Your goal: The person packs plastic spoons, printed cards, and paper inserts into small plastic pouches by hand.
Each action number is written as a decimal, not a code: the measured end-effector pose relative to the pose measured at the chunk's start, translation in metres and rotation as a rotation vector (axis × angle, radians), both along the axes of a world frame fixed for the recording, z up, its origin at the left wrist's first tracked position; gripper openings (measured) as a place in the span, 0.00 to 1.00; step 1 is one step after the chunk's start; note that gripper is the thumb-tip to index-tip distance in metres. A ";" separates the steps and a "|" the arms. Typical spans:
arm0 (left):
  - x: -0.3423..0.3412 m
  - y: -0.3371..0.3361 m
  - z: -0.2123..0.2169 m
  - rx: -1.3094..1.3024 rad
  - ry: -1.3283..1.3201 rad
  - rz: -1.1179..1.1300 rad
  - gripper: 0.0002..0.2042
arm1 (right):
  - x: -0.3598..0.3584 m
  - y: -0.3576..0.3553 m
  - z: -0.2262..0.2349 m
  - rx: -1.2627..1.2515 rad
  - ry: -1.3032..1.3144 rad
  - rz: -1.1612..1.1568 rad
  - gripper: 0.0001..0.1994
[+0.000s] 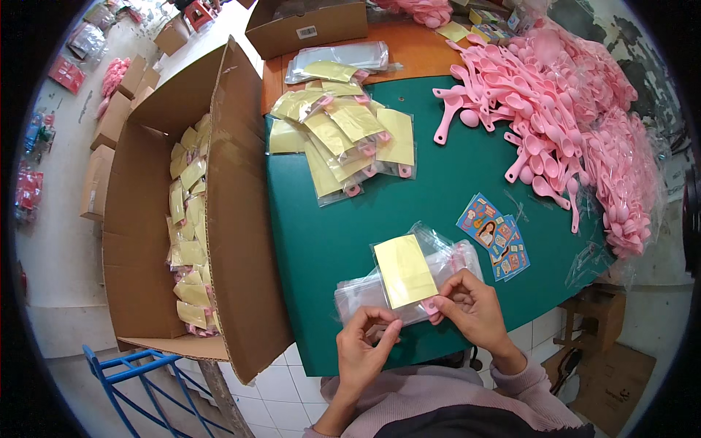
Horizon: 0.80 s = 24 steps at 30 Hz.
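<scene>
We pinch the clear bag over the near edge of the green table: left hand closed on its mouth, right hand clamped on its pink end; best to keep the yellow card flat. Left, the open cardboard box holds finished packs; farther on, a stack of packs

Glossy clear plastic bag over a matt yellow paper card, smooth pink plastic spoons, rough brown cardboard box.
</scene>
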<state>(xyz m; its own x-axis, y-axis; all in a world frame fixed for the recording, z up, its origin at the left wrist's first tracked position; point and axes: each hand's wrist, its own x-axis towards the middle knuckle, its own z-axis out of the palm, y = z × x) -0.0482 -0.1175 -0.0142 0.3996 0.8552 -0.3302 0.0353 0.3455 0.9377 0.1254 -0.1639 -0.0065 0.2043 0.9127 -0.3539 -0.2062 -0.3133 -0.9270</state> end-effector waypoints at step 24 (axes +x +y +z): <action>0.024 0.127 0.034 1.057 0.591 -0.074 0.26 | 0.133 0.148 0.015 0.593 -1.391 0.223 0.19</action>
<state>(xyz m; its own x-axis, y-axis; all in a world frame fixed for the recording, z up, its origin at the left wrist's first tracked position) -0.0240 0.0094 0.0198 0.4825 0.7944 0.3690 0.5405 -0.6015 0.5883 0.2580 -0.0154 0.0081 -0.1013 0.9053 0.4125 0.9058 0.2554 -0.3381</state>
